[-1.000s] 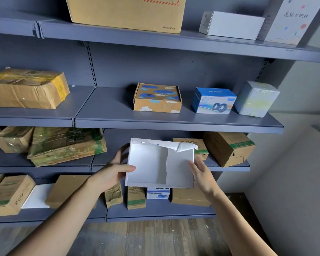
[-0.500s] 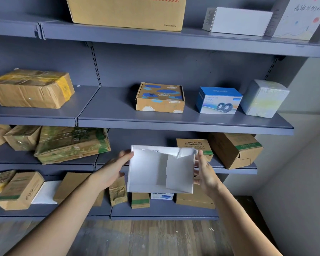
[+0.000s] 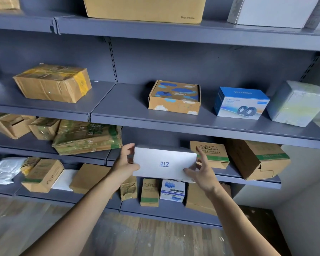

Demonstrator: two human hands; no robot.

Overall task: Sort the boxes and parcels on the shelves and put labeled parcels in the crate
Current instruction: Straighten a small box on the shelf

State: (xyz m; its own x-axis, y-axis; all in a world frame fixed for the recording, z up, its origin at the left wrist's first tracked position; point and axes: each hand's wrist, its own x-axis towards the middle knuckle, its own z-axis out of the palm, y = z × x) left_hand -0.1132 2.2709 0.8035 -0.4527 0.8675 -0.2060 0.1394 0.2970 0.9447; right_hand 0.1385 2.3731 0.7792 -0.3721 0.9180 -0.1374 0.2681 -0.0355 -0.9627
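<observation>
White box (image 3: 164,164) is in the air, just in front of the front edge of the shelf (image 3: 235,175), with the ZTE print upside down toward us. Left hand (image 3: 125,163) clamps the left end, thumb on the face, fingers over the top. Right hand (image 3: 203,174) is spread: thumb on the lower right corner, fingers straight past the right end. It steadies the box rather than clamping it. Probably light, thin stiff card, smooth. We hold it at ends and corners, not mid-panel. No shipping label on this face.
</observation>
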